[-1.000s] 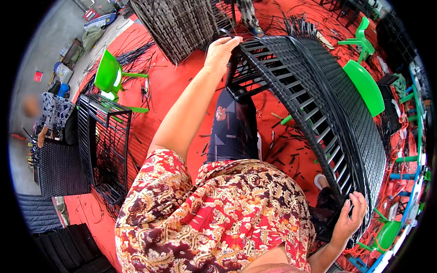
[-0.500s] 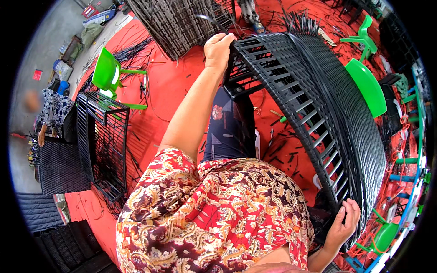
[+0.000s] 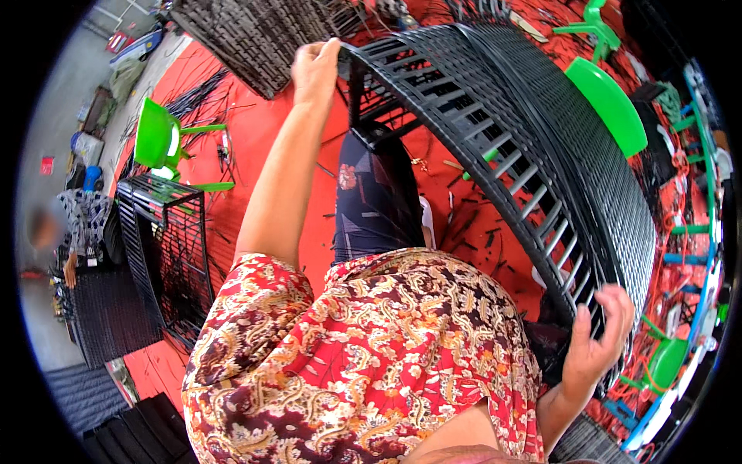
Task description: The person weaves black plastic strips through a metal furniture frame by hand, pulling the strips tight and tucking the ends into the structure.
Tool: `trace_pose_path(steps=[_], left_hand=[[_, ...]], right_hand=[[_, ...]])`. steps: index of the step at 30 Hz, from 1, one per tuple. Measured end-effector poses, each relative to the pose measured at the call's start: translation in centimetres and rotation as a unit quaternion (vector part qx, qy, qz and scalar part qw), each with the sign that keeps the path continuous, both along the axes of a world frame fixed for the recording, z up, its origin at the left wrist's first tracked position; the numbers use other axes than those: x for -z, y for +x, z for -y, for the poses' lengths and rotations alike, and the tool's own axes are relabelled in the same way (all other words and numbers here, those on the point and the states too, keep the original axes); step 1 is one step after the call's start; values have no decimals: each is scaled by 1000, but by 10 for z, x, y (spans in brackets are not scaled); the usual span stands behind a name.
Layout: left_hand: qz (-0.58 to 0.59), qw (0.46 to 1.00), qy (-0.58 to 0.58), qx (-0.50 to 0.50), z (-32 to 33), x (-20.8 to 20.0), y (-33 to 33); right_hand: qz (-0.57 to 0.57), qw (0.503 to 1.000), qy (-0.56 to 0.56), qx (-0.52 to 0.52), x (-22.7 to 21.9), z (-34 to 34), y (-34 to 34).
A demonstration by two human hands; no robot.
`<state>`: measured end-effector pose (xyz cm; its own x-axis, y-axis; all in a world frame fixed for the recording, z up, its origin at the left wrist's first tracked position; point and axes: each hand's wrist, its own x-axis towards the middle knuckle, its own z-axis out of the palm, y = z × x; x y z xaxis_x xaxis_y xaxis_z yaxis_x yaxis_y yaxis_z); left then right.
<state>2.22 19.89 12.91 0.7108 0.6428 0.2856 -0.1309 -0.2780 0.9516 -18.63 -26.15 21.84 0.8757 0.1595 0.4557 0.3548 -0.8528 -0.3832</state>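
Observation:
A large black furniture frame, partly woven with flat black strips, stands tilted across my right side. Bare bars show along its near side. My left hand is closed around its far left corner, arm stretched out. At the near right end, my right hand is raised by the frame's edge, thumb and fingers apart. A bundle of loose black strips runs along the weave toward that hand. Whether the right fingertips touch a strip is hard to make out.
Green chairs stand beyond the frame, and another green chair is at the left. A bare black frame sits near a person working at the left. Strip scraps litter the red floor covering. A woven panel stands ahead.
My right hand has lifted off the frame's edge, and its fingers have spread. My left hand keeps its hold on the corner. The whole view has shifted slightly.

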Motion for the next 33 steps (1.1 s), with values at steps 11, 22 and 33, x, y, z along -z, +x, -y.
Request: trace_pose_path(steps=[11, 22, 33], left_hand=[[175, 771, 447, 419, 158, -45, -38], [135, 744, 526, 390, 192, -38, -36], [82, 799, 400, 441, 200, -26, -15]], right_hand=[[4, 990, -44, -136, 12, -79, 101], [-34, 984, -26, -171, 24, -64, 113], [51, 977, -102, -182, -1, -92, 109]])
